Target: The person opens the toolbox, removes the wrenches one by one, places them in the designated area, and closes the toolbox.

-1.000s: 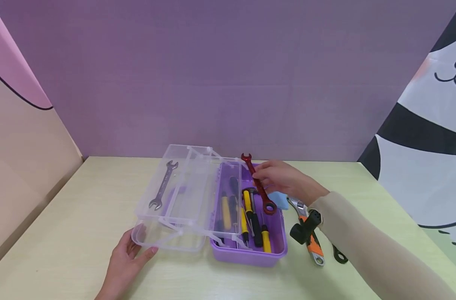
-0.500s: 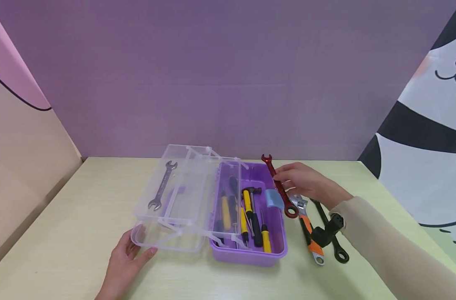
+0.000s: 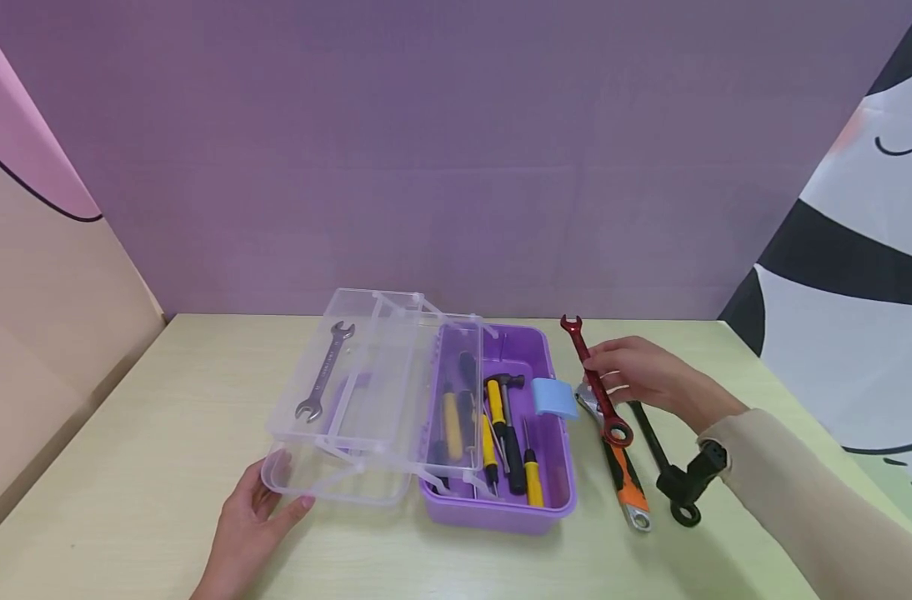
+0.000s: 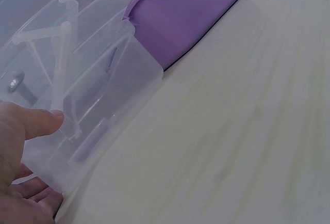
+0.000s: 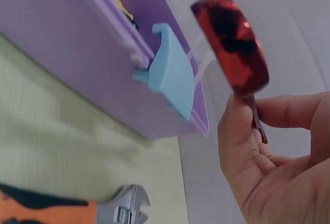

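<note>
My right hand [image 3: 651, 375] pinches a red combination wrench [image 3: 597, 379] between thumb and fingers, above the table to the right of the purple toolbox [image 3: 501, 518]. In the right wrist view the wrench's ring end [image 5: 232, 43] is close to the camera. Under the wrench lies an adjustable wrench [image 3: 630, 492] with an orange and black handle. A black wrench [image 3: 649, 433] lies beside it, partly hidden by the wrist camera. My left hand [image 3: 249, 525] holds the near-left corner of the toolbox's opened clear lid [image 4: 118, 84], thumb over the rim. A silver open-end wrench [image 3: 324, 371] lies in the lid.
Inside the box are a small hammer [image 3: 507, 408], a yellow-and-black screwdriver [image 3: 532, 479] and other tools, some seen through the clear plastic. A light-blue latch [image 3: 553, 397] sticks out from the box's right side. A purple backdrop [image 3: 456, 167] stands behind the table.
My right hand has carried the red wrench rightward, from over the toolbox to above the adjustable wrench. The blue latch has come into full view. My left hand stays at the lid corner.
</note>
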Demonstrator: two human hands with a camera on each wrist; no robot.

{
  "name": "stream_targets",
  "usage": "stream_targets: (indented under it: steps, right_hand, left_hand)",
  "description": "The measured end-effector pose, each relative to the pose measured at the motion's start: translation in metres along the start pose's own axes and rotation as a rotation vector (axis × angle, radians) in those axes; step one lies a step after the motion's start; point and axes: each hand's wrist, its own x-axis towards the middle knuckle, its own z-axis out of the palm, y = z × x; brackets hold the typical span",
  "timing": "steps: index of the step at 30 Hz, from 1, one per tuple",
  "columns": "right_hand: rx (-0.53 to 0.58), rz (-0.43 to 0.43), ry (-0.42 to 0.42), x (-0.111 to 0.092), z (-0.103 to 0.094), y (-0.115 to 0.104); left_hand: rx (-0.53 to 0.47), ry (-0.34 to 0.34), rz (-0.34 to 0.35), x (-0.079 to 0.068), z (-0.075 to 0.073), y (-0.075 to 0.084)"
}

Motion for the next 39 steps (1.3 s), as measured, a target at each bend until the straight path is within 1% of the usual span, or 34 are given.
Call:
stream_targets:
  steps: [9,14,25,28,29,32,35,36,39]
  right_hand:
    - [0.037,0.031,0.010,-0.008,-0.018,0.018]
    - [0.057,0.042,0.003,-0.013,-0.026,0.026]
    - [0.047,0.094,0.038,-0.021,-0.043,0.047]
    - [0.065,0.083,0.026,-0.023,-0.049,0.055]
    - [0.081,0.076,0.004,-0.022,-0.053,0.059]
    - [0.097,0.073,-0.003,-0.024,-0.058,0.066]
    - [0.098,0.087,0.013,-0.026,-0.060,0.070]
    - [0.086,0.096,0.038,-0.028,-0.058,0.070]
    - [0.075,0.113,0.058,-0.032,-0.059,0.073]
  left_hand:
    - [-0.006,-0.002,0.005,0.002,0.000,-0.001]
    - [-0.007,-0.004,-0.012,0.002,0.000,0.000]
    - [-0.017,-0.005,-0.002,0.001,-0.001,0.001]
    - [-0.022,-0.005,-0.002,0.000,0.000,0.002]
    - [-0.024,-0.003,-0.007,0.000,0.000,0.002]
    - [-0.028,0.000,-0.007,0.000,0.000,0.002]
    - [-0.030,0.003,-0.005,0.000,0.000,0.002]
    - [-0.032,0.003,-0.004,0.000,0.000,0.001]
    - [-0.035,0.004,-0.002,0.000,0.001,0.001]
